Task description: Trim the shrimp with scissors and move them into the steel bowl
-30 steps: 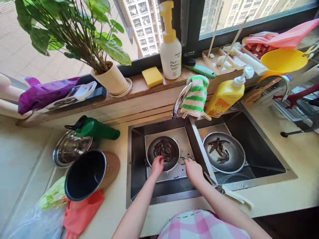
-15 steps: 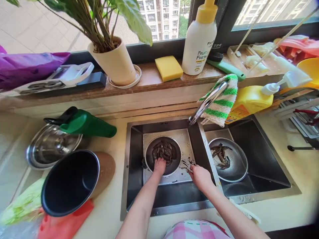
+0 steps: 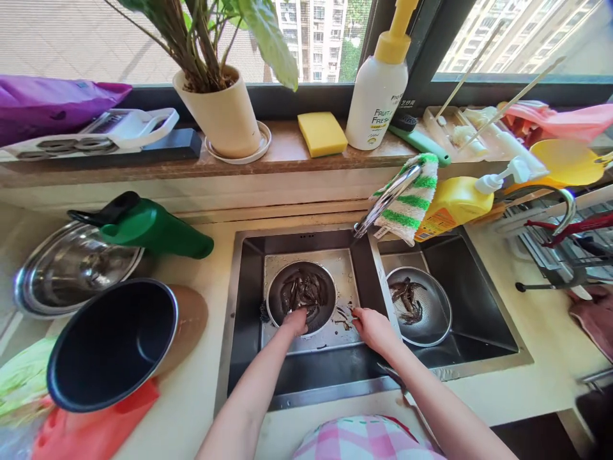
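My left hand point(image 3: 297, 321) reaches into a round metal strainer point(image 3: 334, 305) in the left basin, fingers curled down onto the near edge of a pile of dark shrimp point(image 3: 306, 289). The fingertips are partly hidden, and they appear closed on a shrimp. My right hand point(image 3: 370, 326) hovers over the basin just right of the strainer with its fingers pinched together. Whatever lies between those fingers is too small to make out. Thin dark scraps point(image 3: 343, 314) lie on the basin floor beside it. A second strainer point(image 3: 438, 313) in the right basin holds several shrimp point(image 3: 408, 299).
A knife-like tool point(image 3: 393, 373) lies across the sink's front rim, under my right forearm. The chrome faucet point(image 3: 387, 199), draped with a striped cloth point(image 3: 412, 203), stands behind the divider. On the left are a dark pot point(image 3: 112, 345), a green jug point(image 3: 160, 229) and steel bowls point(image 3: 36, 281).
The view has shifted, so most things sit further left in the picture. My left hand has turned, its fingers more curled at the shrimp. My right hand stays beside the strainer.
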Tool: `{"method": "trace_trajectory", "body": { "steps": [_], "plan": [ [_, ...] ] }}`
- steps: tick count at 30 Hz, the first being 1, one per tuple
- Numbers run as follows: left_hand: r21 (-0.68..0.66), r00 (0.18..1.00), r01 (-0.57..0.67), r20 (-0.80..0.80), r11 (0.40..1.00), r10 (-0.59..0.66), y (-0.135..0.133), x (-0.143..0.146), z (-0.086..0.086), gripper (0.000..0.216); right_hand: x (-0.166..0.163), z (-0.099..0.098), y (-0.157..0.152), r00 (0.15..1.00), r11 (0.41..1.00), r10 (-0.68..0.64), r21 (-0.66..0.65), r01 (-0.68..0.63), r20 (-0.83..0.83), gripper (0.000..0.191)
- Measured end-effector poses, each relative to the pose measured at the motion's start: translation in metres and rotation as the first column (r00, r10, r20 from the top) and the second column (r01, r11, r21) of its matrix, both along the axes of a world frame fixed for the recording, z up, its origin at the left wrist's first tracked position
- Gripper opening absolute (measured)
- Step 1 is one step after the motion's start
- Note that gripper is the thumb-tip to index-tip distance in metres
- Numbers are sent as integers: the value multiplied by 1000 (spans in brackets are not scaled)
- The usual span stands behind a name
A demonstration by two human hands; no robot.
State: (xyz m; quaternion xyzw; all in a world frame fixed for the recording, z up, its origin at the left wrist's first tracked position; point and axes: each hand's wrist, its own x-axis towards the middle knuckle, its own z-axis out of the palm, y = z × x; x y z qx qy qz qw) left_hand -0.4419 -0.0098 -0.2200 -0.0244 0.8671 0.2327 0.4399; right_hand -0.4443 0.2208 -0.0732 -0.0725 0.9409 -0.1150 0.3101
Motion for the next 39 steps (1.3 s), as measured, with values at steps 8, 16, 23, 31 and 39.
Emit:
{"method": "trace_trajectory", "body": {
  "steps": [8,16,23,31,39],
  "plan": [
    [387,858,-482,26,786,513,2,9,16,22,53,20,55,984,903,-169,-409,130,-62,27],
    [628,477,-771,455,109,752,19,42,51,23,116,31,117,917,812,-396,-486,323,-52,34],
    [589,276,-780,629,-214,727,36,55,70,8,157,33,139,933,944,-215,-306,122,-290,52],
    [604,322,-771,645,-203,693,54,61,94,17,170,16,121,924,993,-109,3,118,-367,63],
    [664,420,-739,582,-110,697,62,61,108,25,159,-2,109,898,982,-122,79,170,-422,65]
  ]
}}
